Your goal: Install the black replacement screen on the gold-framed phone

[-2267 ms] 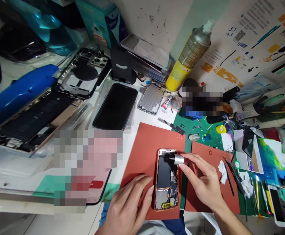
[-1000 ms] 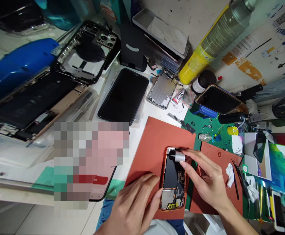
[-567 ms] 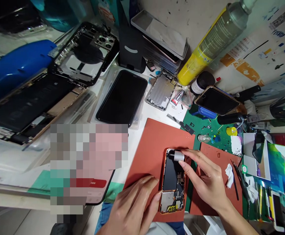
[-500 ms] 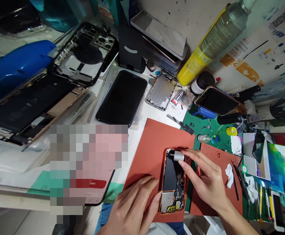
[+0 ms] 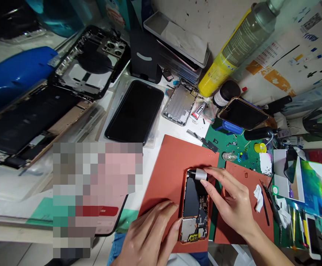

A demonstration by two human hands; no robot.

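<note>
An opened phone (image 5: 191, 199) with an orange frame lies on a reddish-brown mat (image 5: 163, 170), its black battery and circuit parts exposed. At its top end is a small silver piece (image 5: 201, 174), pinched between the thumb and fingers of my right hand (image 5: 230, 195). My left hand (image 5: 152, 229) rests at the phone's left edge, thumb touching the lower side and fingers bent but apart from the thumb. Nothing shows between the left fingers.
Left of the mat lie a black phone (image 5: 134, 112), opened phone housings (image 5: 89, 66) and a pixelated area over a lit phone. Behind stands a yellow spray can (image 5: 233, 51). Tools and a glass bottle (image 5: 229, 156) lie on the right.
The silver piece and my right fingertips have shifted very slightly left and up over the phone's top end. My left hand keeps its place. The view has moved a little.
</note>
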